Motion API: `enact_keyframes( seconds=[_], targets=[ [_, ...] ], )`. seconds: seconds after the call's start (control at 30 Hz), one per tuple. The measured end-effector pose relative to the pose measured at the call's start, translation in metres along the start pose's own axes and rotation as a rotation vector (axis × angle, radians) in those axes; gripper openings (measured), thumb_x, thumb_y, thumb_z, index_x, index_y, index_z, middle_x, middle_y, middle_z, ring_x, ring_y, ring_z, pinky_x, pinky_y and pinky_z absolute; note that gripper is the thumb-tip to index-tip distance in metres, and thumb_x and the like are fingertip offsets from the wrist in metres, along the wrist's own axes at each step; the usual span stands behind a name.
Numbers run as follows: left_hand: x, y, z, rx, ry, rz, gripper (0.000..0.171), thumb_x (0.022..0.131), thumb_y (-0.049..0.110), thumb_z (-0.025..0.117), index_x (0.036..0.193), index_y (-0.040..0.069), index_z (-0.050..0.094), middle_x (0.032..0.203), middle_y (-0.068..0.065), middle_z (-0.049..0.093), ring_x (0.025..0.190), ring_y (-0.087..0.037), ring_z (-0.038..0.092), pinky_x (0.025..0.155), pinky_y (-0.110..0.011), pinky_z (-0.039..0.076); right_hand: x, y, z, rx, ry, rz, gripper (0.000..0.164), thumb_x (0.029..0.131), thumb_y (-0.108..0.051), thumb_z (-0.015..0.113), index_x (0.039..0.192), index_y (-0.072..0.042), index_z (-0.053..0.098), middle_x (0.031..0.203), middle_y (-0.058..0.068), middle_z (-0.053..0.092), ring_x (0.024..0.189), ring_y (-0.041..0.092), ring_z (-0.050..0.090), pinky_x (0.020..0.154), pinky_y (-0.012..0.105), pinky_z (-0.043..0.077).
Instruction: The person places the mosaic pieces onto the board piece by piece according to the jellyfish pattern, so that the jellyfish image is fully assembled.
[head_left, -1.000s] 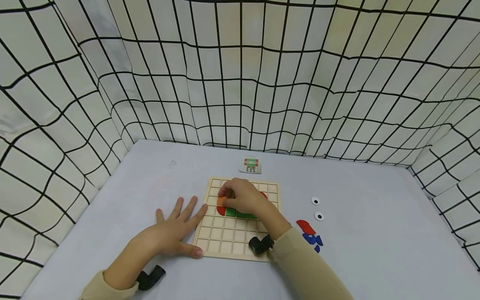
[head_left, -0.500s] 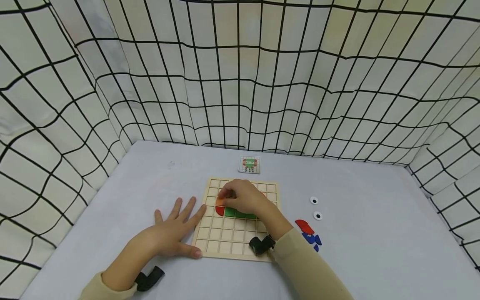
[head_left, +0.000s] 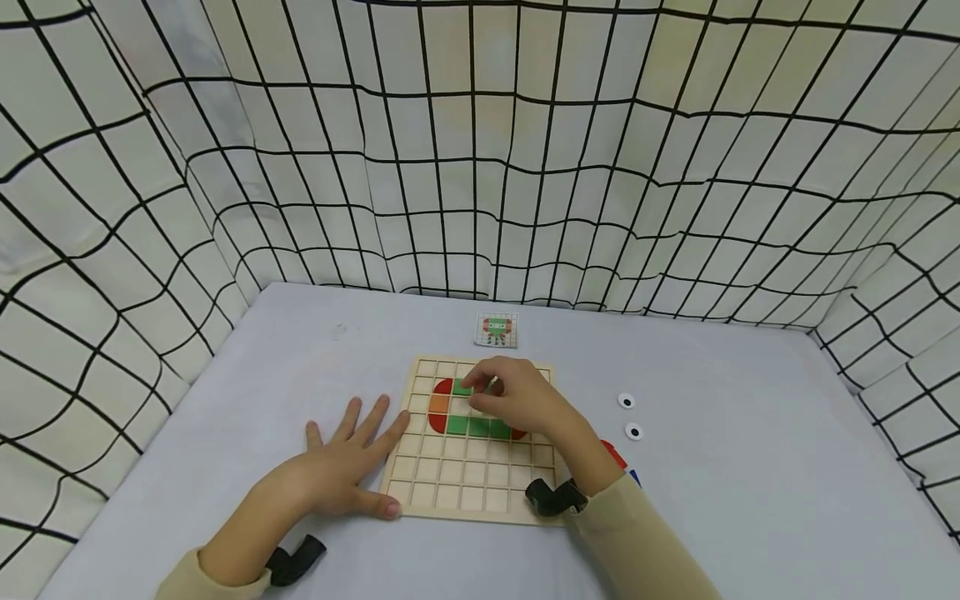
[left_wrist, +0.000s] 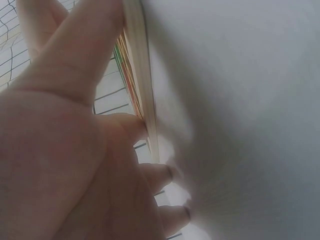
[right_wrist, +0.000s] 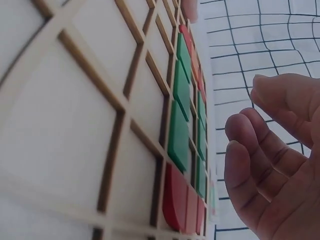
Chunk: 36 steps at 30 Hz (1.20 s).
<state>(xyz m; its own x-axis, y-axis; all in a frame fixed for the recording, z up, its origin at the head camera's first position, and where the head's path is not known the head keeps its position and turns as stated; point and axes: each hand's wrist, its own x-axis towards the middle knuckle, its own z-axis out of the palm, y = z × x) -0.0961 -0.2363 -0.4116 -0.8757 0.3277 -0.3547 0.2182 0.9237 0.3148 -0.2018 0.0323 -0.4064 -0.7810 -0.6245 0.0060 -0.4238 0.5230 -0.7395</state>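
A wooden grid board (head_left: 448, 473) lies in the middle of the table, with flat coloured tiles set in its cells. Down its left side run a red rounded tile (head_left: 443, 387), an orange tile (head_left: 438, 404) and another red one (head_left: 437, 422); green square tiles (head_left: 477, 427) fill the row between the rounded corners. My right hand (head_left: 517, 396) hovers over the pattern, hiding part of it. In the right wrist view its thumb and loosely bent fingers stand apart with nothing between them. Fingers spread, my left hand (head_left: 337, 471) rests on the table and touches the board's left edge (left_wrist: 137, 55).
Behind the board lies a small picture card (head_left: 497, 330). To the right are two round eye pieces (head_left: 626, 402), a red piece (head_left: 613, 452) and a blue piece (head_left: 635, 477), partly hidden by the right arm. Black netting (head_left: 495, 158) surrounds the table.
My right hand has let go of the orange tile, which now sits between the two red ones at the left. The hand has moved right. My left hand stays put.
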Motion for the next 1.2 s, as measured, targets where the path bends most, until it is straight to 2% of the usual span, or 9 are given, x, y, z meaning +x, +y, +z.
enact_keyframes(
  seconds=[0.23, 0.43, 0.83, 1.2],
  targets=[
    [0.000, -0.001, 0.001, -0.010, 0.012, 0.009, 0.120, 0.068, 0.073, 0.073, 0.161, 0.019, 0.020, 0.167, -0.019, 0.000, 0.149, -0.052, -0.008, 0.092, -0.089, -0.006, -0.019, 0.007, -0.014, 0.008, 0.037, 0.013, 0.022, 0.095, -0.022, 0.068, 0.115, -0.014, 0.071, 0.099, -0.007, 0.064, 0.081, 0.014, 0.061, 0.072, 0.031, 0.053],
    [-0.001, -0.001, 0.000, -0.011, 0.011, 0.012, 0.120, 0.068, 0.073, 0.072, 0.161, 0.020, 0.019, 0.167, -0.018, -0.001, 0.149, -0.052, -0.009, 0.092, -0.089, -0.006, -0.033, 0.016, -0.023, 0.001, 0.070, 0.045, 0.022, 0.094, -0.022, 0.069, 0.114, -0.014, 0.071, 0.097, -0.006, 0.064, 0.087, 0.014, 0.062, 0.074, 0.032, 0.054],
    [0.001, 0.000, 0.001, -0.002, 0.008, 0.011, 0.120, 0.068, 0.074, 0.071, 0.161, 0.020, 0.019, 0.167, -0.018, -0.001, 0.149, -0.052, -0.008, 0.093, -0.088, -0.005, -0.062, 0.034, -0.043, -0.014, 0.125, 0.164, 0.022, 0.094, -0.023, 0.068, 0.115, -0.016, 0.070, 0.100, -0.003, 0.064, 0.091, 0.017, 0.062, 0.072, 0.031, 0.054],
    [-0.001, -0.002, 0.001, -0.023, 0.000, 0.005, 0.120, 0.068, 0.073, 0.073, 0.161, 0.020, 0.018, 0.167, -0.018, -0.004, 0.149, -0.052, -0.010, 0.093, -0.088, -0.007, -0.085, 0.066, -0.081, 0.001, 0.285, 0.211, 0.027, 0.095, -0.023, 0.069, 0.119, -0.013, 0.069, 0.107, 0.000, 0.070, 0.094, 0.022, 0.062, 0.073, 0.035, 0.056]
  ],
)
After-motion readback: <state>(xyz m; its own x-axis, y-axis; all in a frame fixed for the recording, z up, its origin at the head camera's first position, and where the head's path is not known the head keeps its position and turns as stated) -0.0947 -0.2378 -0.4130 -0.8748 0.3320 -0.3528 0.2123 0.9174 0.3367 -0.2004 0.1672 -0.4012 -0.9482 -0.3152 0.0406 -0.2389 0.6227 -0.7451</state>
